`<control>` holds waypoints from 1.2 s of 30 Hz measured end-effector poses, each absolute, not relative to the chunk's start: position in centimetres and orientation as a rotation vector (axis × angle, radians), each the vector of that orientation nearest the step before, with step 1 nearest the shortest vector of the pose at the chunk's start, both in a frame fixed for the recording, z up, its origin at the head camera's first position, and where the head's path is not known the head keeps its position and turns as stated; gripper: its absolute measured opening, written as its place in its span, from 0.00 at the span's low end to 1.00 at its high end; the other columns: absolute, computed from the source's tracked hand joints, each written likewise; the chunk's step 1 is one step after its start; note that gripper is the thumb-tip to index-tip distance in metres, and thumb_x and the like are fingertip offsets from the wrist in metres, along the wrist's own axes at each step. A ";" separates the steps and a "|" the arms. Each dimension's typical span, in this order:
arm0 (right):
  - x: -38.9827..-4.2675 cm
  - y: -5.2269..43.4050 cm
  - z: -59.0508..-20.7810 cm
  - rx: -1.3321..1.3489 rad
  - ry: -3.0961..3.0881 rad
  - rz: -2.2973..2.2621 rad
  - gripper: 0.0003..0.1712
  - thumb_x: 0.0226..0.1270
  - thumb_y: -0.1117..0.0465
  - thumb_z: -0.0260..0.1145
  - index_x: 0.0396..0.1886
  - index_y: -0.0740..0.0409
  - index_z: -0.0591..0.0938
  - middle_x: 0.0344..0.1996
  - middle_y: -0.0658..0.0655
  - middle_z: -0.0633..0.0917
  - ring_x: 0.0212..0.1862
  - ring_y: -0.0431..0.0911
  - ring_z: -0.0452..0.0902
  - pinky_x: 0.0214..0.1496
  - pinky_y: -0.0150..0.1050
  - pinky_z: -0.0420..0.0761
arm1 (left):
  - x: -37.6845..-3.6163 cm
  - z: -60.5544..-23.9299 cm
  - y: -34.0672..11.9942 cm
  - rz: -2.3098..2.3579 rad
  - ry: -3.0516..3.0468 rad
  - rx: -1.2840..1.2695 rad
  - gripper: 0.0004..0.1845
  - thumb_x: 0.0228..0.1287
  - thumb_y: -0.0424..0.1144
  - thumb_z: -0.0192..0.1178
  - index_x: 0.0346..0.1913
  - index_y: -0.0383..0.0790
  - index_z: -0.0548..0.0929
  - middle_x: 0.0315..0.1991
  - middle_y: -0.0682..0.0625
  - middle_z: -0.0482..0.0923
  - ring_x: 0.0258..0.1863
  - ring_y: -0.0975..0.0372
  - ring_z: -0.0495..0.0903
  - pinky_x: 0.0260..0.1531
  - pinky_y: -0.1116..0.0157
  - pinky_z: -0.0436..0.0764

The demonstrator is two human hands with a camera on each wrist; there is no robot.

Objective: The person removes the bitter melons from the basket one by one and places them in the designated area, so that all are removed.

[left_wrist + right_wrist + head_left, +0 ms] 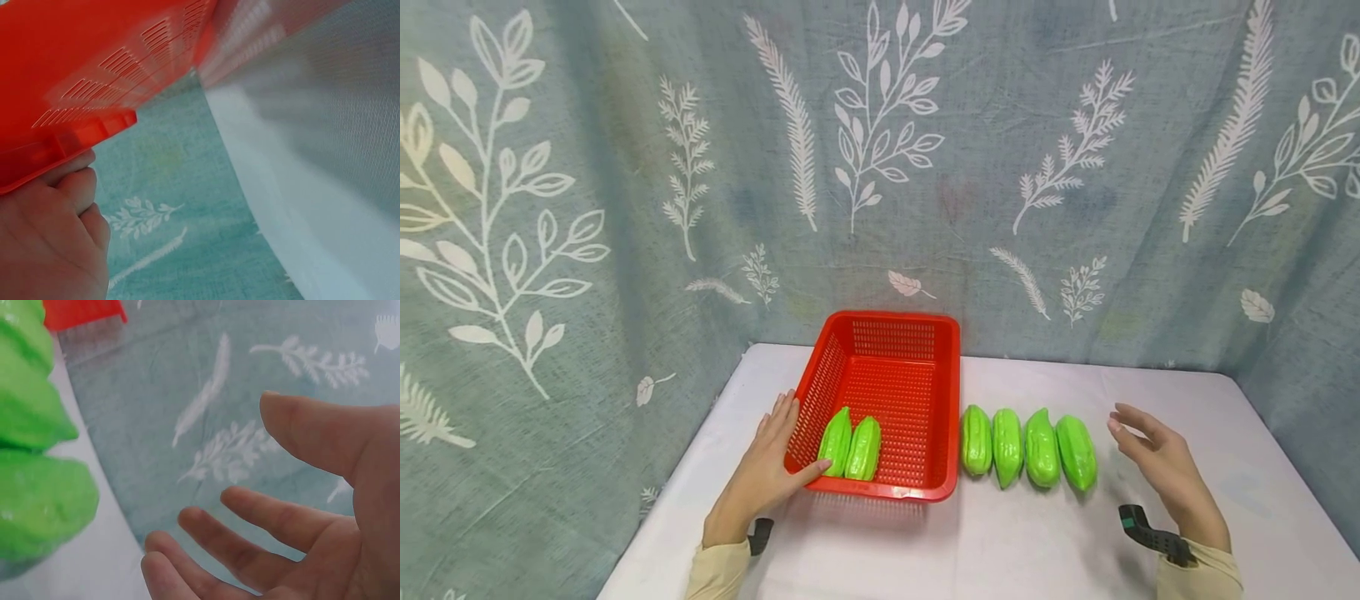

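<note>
My left hand (767, 467) rests at the near left corner of a red plastic basket (957, 400), its fingers extended along the outside of the left rim and its thumb over the front rim. Two bright green, ridged, elongated fruit- or vegetable-like pieces lie inside: a left piece (835, 444) by the thumb and a right piece (864, 448) beside it. My right hand (1168, 467) is raised above the table with nothing in it, fingers loosely bent and thumb apart. Nearest to it is the rightmost green piece (1077, 454) of a row outside the basket.
Several similar green pieces (1007, 446) stand side by side in the row, right of the basket. A white cloth (1015, 550) covers the table. Patterned grey-green fabric (970, 208) hangs behind and at both sides.
</note>
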State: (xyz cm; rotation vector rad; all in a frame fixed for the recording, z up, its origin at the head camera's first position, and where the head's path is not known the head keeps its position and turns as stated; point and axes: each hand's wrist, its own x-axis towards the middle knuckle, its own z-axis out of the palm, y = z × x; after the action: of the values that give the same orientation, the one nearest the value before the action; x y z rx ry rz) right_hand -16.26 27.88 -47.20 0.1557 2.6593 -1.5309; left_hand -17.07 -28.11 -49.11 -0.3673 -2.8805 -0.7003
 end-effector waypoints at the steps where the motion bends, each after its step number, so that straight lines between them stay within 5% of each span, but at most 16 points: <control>1: -16.2 27.6 -47.0 0.145 2.660 -1.542 0.47 0.79 0.35 0.53 0.83 0.62 0.56 0.77 0.72 0.66 0.70 0.61 0.74 0.66 0.52 0.81 | -17.1 -49.1 -28.1 -0.698 -2.882 -0.369 0.62 0.59 0.69 0.65 0.83 0.34 0.50 0.86 0.43 0.43 0.86 0.48 0.42 0.82 0.40 0.49; 3: -16.1 27.1 -46.5 0.119 2.656 -1.568 0.47 0.79 0.35 0.53 0.83 0.60 0.57 0.77 0.71 0.67 0.64 0.42 0.79 0.68 0.60 0.77 | -17.0 -49.0 -28.1 -0.692 -2.879 -0.371 0.62 0.59 0.69 0.65 0.83 0.34 0.50 0.86 0.42 0.44 0.86 0.48 0.42 0.81 0.40 0.49; 6: -16.1 26.3 -45.8 0.060 2.660 -1.597 0.45 0.79 0.36 0.55 0.82 0.58 0.59 0.76 0.68 0.69 0.53 0.17 0.69 0.70 0.67 0.72 | -17.1 -49.0 -28.0 -0.677 -2.872 -0.377 0.62 0.59 0.69 0.65 0.83 0.34 0.50 0.86 0.42 0.44 0.86 0.47 0.43 0.81 0.40 0.50; 9: -16.2 25.2 -45.4 -0.020 2.668 -1.613 0.42 0.80 0.39 0.55 0.82 0.57 0.61 0.75 0.67 0.71 0.50 0.11 0.65 0.70 0.66 0.73 | -17.0 -48.9 -28.0 -0.650 -2.867 -0.385 0.62 0.59 0.70 0.64 0.83 0.33 0.51 0.86 0.42 0.45 0.86 0.47 0.44 0.81 0.40 0.51; 12: -16.4 24.0 -44.9 -0.086 2.698 -1.601 0.38 0.81 0.43 0.56 0.81 0.57 0.63 0.74 0.66 0.73 0.51 0.11 0.66 0.67 0.43 0.80 | -17.0 -48.7 -28.0 -0.622 -2.878 -0.414 0.62 0.60 0.70 0.64 0.82 0.31 0.51 0.85 0.40 0.45 0.85 0.46 0.45 0.81 0.40 0.51; 16: -16.8 22.3 -43.9 -0.185 2.725 -1.599 0.36 0.81 0.45 0.58 0.80 0.55 0.65 0.73 0.64 0.75 0.53 0.11 0.66 0.54 0.18 0.74 | -17.1 -48.6 -28.1 -0.555 -2.913 -0.437 0.62 0.60 0.72 0.61 0.82 0.30 0.50 0.85 0.39 0.44 0.85 0.46 0.46 0.82 0.42 0.52; 20: -17.6 20.2 -42.4 -0.298 2.727 -1.597 0.35 0.80 0.45 0.59 0.79 0.53 0.67 0.73 0.61 0.76 0.57 0.15 0.69 0.56 0.22 0.76 | -17.1 -48.4 -28.5 -0.525 -2.931 -0.443 0.65 0.58 0.74 0.61 0.82 0.30 0.49 0.85 0.38 0.44 0.85 0.46 0.46 0.82 0.43 0.52; 23: -18.2 18.7 -41.4 -0.360 2.684 -1.628 0.34 0.80 0.45 0.59 0.79 0.52 0.68 0.72 0.59 0.76 0.65 0.32 0.77 0.64 0.38 0.80 | -17.2 -48.3 -28.7 -0.502 -2.934 -0.453 0.66 0.57 0.74 0.62 0.82 0.29 0.50 0.85 0.37 0.45 0.85 0.45 0.46 0.82 0.43 0.52; 27: -19.0 16.5 -39.9 -0.427 2.610 -1.680 0.34 0.79 0.46 0.61 0.77 0.55 0.69 0.71 0.61 0.78 0.71 0.59 0.76 0.71 0.61 0.77 | -17.2 -48.4 -28.7 -0.473 -2.939 -0.458 0.67 0.56 0.75 0.63 0.82 0.29 0.50 0.84 0.36 0.45 0.85 0.45 0.46 0.82 0.43 0.53; 36: -21.6 11.8 -37.9 -0.517 2.612 -1.624 0.31 0.76 0.49 0.65 0.72 0.58 0.75 0.66 0.65 0.81 0.66 0.63 0.80 0.65 0.60 0.81 | -17.2 -48.2 -28.5 -0.488 -2.938 -0.450 0.66 0.57 0.75 0.61 0.82 0.29 0.49 0.85 0.36 0.44 0.85 0.45 0.46 0.82 0.43 0.53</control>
State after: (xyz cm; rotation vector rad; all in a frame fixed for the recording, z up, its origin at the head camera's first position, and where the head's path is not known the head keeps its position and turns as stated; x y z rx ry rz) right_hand -21.58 11.85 -37.86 -0.5168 2.6118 -1.6241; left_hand -17.19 -28.47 -48.25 -0.4495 -2.9381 -0.4877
